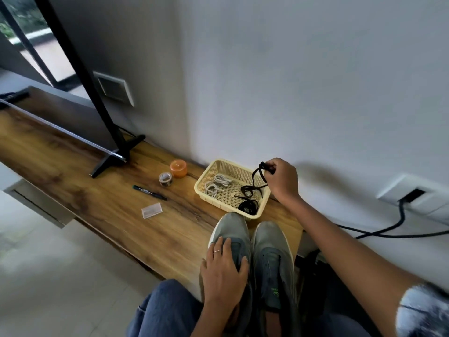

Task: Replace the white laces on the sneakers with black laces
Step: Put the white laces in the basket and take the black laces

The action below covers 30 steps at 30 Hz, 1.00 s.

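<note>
We see a yellow basket (252, 166) at the shelf's (97, 203) back edge holding white laces (218, 183) and black laces (249, 205); our right hand (281, 178) pinches one black lace (257, 177) above it; our left hand (224, 268) rests flat, fingers relaxed, on the left sneaker (233, 229) at the front edge; the marker's (149, 192) print is unreadable.

A long wooden shelf (73, 171) runs along the wall. On it stand the foot of a TV stand (116, 156), an orange jar (178, 168) and, just beside it, a tape roll (165, 179). A black pen (149, 192) lies nearer to the front edge, and a small clear box (151, 210) lies near it. A yellow basket (206, 178) sits by the wall. Two grey sneakers (267, 242) rest side by side in front of the basket.
</note>
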Available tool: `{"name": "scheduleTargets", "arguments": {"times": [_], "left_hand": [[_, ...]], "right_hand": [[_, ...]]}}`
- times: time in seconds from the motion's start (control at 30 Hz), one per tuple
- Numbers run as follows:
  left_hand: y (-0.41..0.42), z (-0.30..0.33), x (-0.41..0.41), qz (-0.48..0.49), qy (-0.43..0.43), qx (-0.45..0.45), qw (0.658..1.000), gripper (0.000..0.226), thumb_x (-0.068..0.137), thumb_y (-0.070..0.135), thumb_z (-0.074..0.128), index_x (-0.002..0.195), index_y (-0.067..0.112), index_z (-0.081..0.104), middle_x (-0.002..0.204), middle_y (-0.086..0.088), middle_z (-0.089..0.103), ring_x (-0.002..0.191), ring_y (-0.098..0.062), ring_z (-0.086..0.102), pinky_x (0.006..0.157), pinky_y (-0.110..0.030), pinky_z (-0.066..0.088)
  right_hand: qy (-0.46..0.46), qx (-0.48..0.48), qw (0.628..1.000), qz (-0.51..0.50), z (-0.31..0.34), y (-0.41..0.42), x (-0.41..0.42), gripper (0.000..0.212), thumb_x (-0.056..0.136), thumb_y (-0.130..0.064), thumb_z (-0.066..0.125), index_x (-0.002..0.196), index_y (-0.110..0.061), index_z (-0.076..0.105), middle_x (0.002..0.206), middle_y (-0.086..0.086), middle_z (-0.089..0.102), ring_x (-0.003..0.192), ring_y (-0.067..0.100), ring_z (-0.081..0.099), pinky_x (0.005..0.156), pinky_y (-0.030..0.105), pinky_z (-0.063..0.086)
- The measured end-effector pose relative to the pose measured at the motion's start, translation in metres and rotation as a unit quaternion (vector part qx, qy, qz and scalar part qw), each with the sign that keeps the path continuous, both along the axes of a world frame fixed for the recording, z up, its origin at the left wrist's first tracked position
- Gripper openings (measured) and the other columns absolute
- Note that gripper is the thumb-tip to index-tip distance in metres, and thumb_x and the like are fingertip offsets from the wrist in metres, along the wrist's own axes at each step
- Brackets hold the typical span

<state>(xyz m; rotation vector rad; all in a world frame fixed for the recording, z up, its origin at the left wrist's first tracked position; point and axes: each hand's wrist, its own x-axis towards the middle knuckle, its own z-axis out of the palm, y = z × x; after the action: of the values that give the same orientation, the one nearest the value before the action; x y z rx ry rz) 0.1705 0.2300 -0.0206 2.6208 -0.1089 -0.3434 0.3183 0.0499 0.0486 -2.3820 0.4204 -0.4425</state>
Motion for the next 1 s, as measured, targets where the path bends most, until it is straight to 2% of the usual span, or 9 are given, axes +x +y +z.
{"name": "scheduleTargets", "arguments": {"times": [0.07, 0.17, 0.33, 0.43, 0.57, 0.67, 0.77, 0.87, 1.0], "left_hand": [[-0.002, 0.012, -0.002, -0.005, 0.008, 0.013, 1.0, 0.069, 0.094, 0.058, 0.03, 0.151, 0.021, 0.019, 0.159, 0.002, 0.017, 0.146, -0.018, 0.013, 0.117, -0.042, 0.02], [-0.005, 0.036, -0.008, 0.0, -0.014, -0.019, 1.0, 0.066, 0.097, 0.053, 0.036, 0.15, 0.02, 0.019, 0.158, 0.002, 0.018, 0.145, -0.019, 0.017, 0.117, -0.041, 0.02], [-0.018, 0.081, -0.017, 0.007, -0.084, -0.16, 0.984, 0.065, 0.096, 0.05, 0.041, 0.149, 0.016, 0.024, 0.152, -0.004, 0.035, 0.139, -0.018, 0.03, 0.115, -0.039, 0.026], [-0.027, 0.118, -0.027, -0.003, -0.109, -0.225, 0.968, 0.065, 0.097, 0.05, 0.04, 0.151, 0.018, 0.021, 0.153, -0.002, 0.032, 0.141, -0.019, 0.027, 0.116, -0.044, 0.025], [-0.036, 0.166, -0.039, -0.02, -0.117, -0.33, 0.937, 0.062, 0.098, 0.046, 0.043, 0.151, 0.019, 0.024, 0.153, 0.003, 0.033, 0.14, -0.014, 0.029, 0.115, -0.036, 0.025], [-0.038, 0.188, -0.051, -0.045, -0.049, -0.418, 0.906, 0.059, 0.097, 0.044, 0.048, 0.149, 0.025, 0.028, 0.149, 0.009, 0.038, 0.131, -0.006, 0.037, 0.106, -0.028, 0.031], [-0.037, 0.193, -0.063, -0.078, 0.027, -0.473, 0.877, 0.046, 0.099, 0.035, 0.05, 0.142, 0.025, 0.039, 0.133, 0.008, 0.054, 0.123, -0.005, 0.049, 0.097, -0.02, 0.039], [-0.033, 0.193, -0.077, -0.076, 0.03, -0.497, 0.864, 0.025, 0.101, 0.027, 0.048, 0.124, 0.02, 0.054, 0.109, 0.003, 0.065, 0.099, -0.007, 0.061, 0.078, -0.011, 0.044], [-0.027, 0.191, -0.084, -0.044, 0.008, -0.521, 0.852, 0.022, 0.103, 0.015, 0.041, 0.102, 0.009, 0.062, 0.075, 0.003, 0.055, 0.062, -0.005, 0.05, 0.057, -0.013, 0.042]], "right_hand": [[-0.033, 0.027, 0.999, -0.004, 0.026, -0.002, -0.016, 0.021, 0.084, -0.003, 0.06, 0.103, -0.007, 0.068, 0.101, 0.007, 0.071, 0.096, 0.022, 0.064, 0.082, 0.031, 0.051], [-0.073, 0.057, 0.996, 0.002, 0.066, -0.002, -0.04, 0.019, 0.084, -0.004, 0.063, 0.103, -0.006, 0.069, 0.099, 0.007, 0.071, 0.094, 0.019, 0.066, 0.079, 0.024, 0.047], [-0.113, 0.094, 0.989, 0.019, 0.129, 0.0, -0.086, 0.013, 0.084, -0.009, 0.067, 0.096, -0.009, 0.071, 0.087, 0.001, 0.07, 0.084, 0.013, 0.065, 0.074, 0.02, 0.049], [-0.131, 0.124, 0.983, 0.031, 0.16, 0.003, -0.118, 0.008, 0.084, -0.012, 0.069, 0.092, -0.014, 0.07, 0.082, -0.002, 0.068, 0.075, 0.007, 0.063, 0.064, 0.013, 0.045], [-0.14, 0.155, 0.977, 0.051, 0.188, 0.009, -0.162, 0.005, 0.083, -0.014, 0.071, 0.087, -0.017, 0.068, 0.077, -0.002, 0.068, 0.07, 0.014, 0.065, 0.068, 0.026, 0.053], [-0.122, 0.192, 0.971, 0.069, 0.191, 0.013, -0.189, 0.008, 0.083, -0.014, 0.072, 0.09, -0.015, 0.069, 0.08, 0.003, 0.069, 0.067, 0.017, 0.067, 0.069, 0.032, 0.058], [-0.094, 0.217, 0.969, 0.072, 0.184, 0.018, -0.212, 0.014, 0.083, -0.007, 0.07, 0.095, -0.013, 0.068, 0.084, 0.006, 0.068, 0.064, 0.016, 0.065, 0.065, 0.031, 0.059], [-0.067, 0.241, 0.966, 0.069, 0.174, 0.022, -0.23, 0.019, 0.083, -0.004, 0.069, 0.1, -0.013, 0.067, 0.09, 0.007, 0.067, 0.07, 0.017, 0.066, 0.055, 0.023, 0.054], [-0.052, 0.295, 0.952, 0.057, 0.167, 0.027, -0.248, 0.022, 0.081, -0.002, 0.072, 0.1, -0.012, 0.064, 0.084, 0.002, 0.064, 0.063, 0.008, 0.058, 0.046, 0.01, 0.042]]}}
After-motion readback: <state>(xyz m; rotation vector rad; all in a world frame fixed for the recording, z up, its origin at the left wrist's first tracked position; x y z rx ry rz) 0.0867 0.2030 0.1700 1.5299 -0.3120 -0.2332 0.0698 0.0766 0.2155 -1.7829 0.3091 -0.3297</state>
